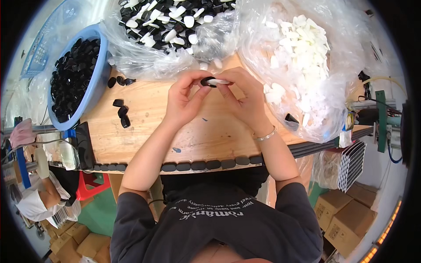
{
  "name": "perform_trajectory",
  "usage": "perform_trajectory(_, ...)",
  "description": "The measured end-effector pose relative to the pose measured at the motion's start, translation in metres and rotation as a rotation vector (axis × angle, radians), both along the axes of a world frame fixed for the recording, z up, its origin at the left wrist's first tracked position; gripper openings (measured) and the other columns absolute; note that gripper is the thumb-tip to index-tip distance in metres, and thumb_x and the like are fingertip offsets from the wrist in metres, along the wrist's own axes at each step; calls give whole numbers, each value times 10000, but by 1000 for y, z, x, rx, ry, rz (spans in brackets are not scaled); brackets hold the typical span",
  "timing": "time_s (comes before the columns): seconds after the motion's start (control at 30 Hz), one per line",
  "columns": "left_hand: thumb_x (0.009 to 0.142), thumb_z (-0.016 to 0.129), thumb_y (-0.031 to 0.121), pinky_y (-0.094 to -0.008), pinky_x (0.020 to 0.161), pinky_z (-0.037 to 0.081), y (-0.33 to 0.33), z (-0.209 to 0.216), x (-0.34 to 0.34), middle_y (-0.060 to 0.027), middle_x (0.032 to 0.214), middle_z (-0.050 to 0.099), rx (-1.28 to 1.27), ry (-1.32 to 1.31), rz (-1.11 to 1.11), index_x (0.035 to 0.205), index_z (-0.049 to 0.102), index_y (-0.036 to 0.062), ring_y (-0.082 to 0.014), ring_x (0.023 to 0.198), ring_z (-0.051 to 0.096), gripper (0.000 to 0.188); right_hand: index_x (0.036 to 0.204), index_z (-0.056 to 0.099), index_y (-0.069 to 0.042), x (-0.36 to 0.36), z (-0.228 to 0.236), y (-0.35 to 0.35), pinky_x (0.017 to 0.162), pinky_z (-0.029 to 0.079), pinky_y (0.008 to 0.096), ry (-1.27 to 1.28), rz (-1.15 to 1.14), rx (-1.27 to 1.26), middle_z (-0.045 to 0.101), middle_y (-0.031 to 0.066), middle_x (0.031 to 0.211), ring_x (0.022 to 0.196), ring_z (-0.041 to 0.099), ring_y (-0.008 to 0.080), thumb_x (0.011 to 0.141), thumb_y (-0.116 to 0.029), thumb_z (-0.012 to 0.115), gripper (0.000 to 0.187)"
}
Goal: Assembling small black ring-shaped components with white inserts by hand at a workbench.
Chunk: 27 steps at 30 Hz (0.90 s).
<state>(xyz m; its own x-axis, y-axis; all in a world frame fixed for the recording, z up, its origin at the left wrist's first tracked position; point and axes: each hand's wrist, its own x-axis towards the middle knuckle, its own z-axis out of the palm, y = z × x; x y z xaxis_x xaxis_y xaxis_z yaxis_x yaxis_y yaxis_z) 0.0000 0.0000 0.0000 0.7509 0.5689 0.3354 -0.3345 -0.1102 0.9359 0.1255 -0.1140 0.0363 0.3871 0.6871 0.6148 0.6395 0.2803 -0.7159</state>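
Note:
Over the middle of the wooden table my two hands meet fingertip to fingertip. Between the thumb and fingers of my left hand (185, 98) is a small black oval cap (205, 82). My right hand (246, 96) pinches a thin white oval piece (217, 81), its end at the cap's opening; how far inside it reaches I cannot tell. Left of my hands, several loose black caps (123, 111) lie on the wood. Just beyond my fingers a clear plastic bag (149, 65) spreads out, heaped with mixed black and white pieces (175, 22).
A blue basin (103, 65) full of black caps stands at the left. At the right lies a clear bag with white pieces (305, 41). Dark oval pieces (198, 165) line the table's near edge. Cardboard boxes (346, 215) sit at lower right; another person's arm (49, 193) shows far left.

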Motion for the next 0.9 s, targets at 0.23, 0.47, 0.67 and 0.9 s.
perform_trajectory(0.23,840,598,-92,-247,869,453,0,1,2,-60,1051,599,14,16,-3,1139,576,-7,-114,942,568,312,945,646,-26,3,-3,2,718,493,271,-31,16,-23,633,82,899,804,616,195,776,50,670,187)
perform_trajectory(0.47,811,631,-118,-226,814,477,-3,4,7,-81,1015,631,-138,-24,43,1122,536,-19,-109,900,598,340,985,646,-23,4,-15,0,760,460,228,204,115,-182,553,37,980,912,538,125,808,-2,681,181)
perform_trajectory(0.67,825,630,-104,-215,730,508,-5,3,8,-93,973,644,-222,-119,26,1086,537,-30,-108,822,616,287,1134,581,-17,2,-17,1,778,476,207,801,269,-187,610,11,1023,894,570,76,892,-91,638,260)
perform_trajectory(0.9,865,588,-84,-225,713,524,-6,7,3,-89,932,651,-249,14,72,991,580,-51,-112,785,627,130,1140,573,-20,3,-21,3,804,482,221,828,302,-237,591,7,1075,914,573,72,908,-60,605,238)
